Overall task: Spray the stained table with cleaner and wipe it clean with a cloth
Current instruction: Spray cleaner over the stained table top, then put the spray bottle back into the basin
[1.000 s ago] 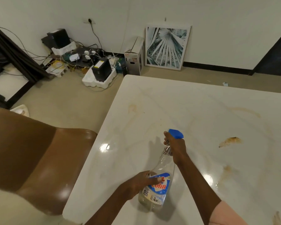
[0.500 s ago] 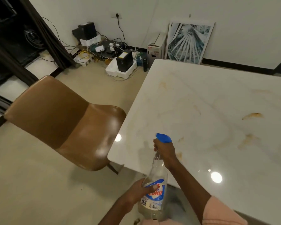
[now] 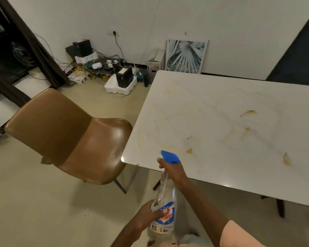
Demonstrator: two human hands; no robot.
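A clear spray bottle (image 3: 165,207) with a blue trigger head and a blue-and-red label is held upright in front of the table's near left corner. My right hand (image 3: 171,169) grips its neck just under the blue head. My left hand (image 3: 147,217) wraps the lower body over the label. The white marble-look table (image 3: 212,122) carries several brown and yellowish stains, the darkest ones near the front and right. A pale bundle at the bottom edge (image 3: 189,238) may be a cloth; it is too cut off to tell.
A brown leather chair (image 3: 70,136) stands at the table's left side. Against the far wall lie tangled cables, black devices and styrofoam (image 3: 121,82), a cardboard box (image 3: 154,66) and a framed leaf picture (image 3: 185,56). Dark table legs show under the near edge.
The view has backed away from the table. The bottle and both hands, earlier over the tabletop, are now off its near edge above the floor. Both grips are unchanged.
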